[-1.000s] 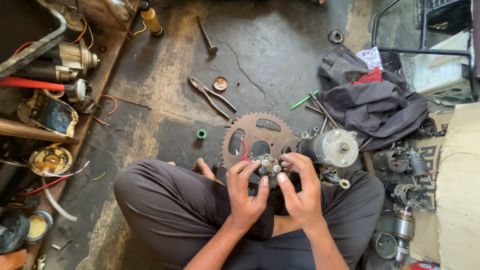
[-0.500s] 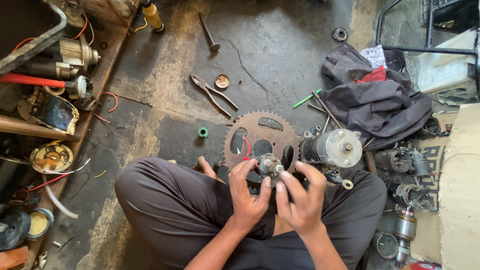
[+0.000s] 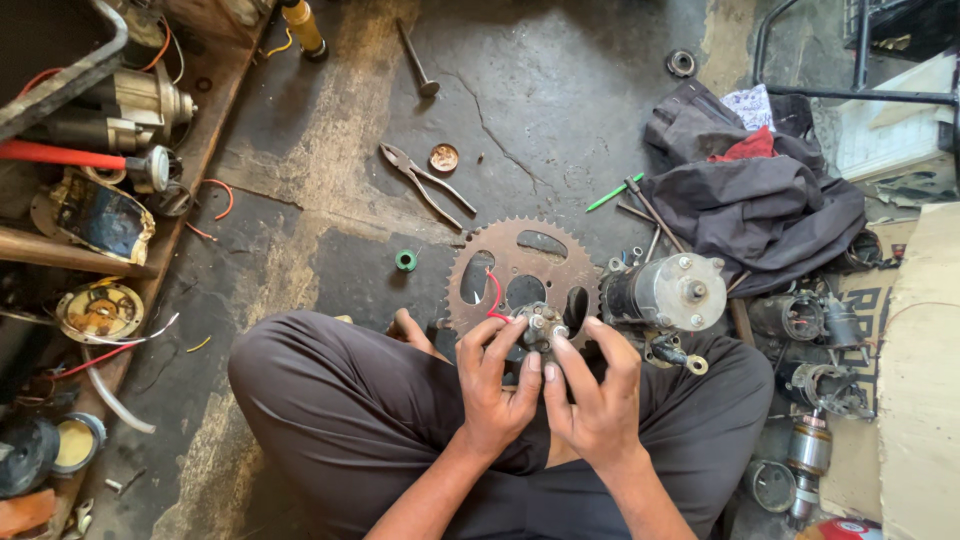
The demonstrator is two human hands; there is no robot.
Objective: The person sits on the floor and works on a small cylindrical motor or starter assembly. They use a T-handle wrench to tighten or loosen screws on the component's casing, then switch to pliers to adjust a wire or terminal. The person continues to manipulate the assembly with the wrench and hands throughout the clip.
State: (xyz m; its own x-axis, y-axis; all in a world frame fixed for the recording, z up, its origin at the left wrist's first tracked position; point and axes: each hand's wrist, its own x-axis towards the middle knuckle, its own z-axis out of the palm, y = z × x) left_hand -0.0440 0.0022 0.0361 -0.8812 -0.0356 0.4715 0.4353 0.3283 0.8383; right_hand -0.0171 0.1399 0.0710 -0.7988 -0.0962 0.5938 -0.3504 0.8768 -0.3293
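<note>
Cracked grey concrete floor (image 3: 560,110) is littered with parts — pliers (image 3: 425,183), a toothed sprocket (image 3: 520,272), dark cloth (image 3: 750,205). Over the sprocket's near edge, a small metal part (image 3: 540,327) is pinched between left hand (image 3: 495,385) and right hand (image 3: 598,395).

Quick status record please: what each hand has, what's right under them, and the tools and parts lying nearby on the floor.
left hand: grips a small metal part from its left side
right hand: fingers on the same part from the right
wire: a red wire loops up from the part
beneath: large toothed sprocket flat on the floor
right of hands: cylindrical motor, end cap facing up
floor ahead: pliers, round rusty cap, green ring
far right: dark cloth heap
posture: seated cross-legged, dark trousers
</note>
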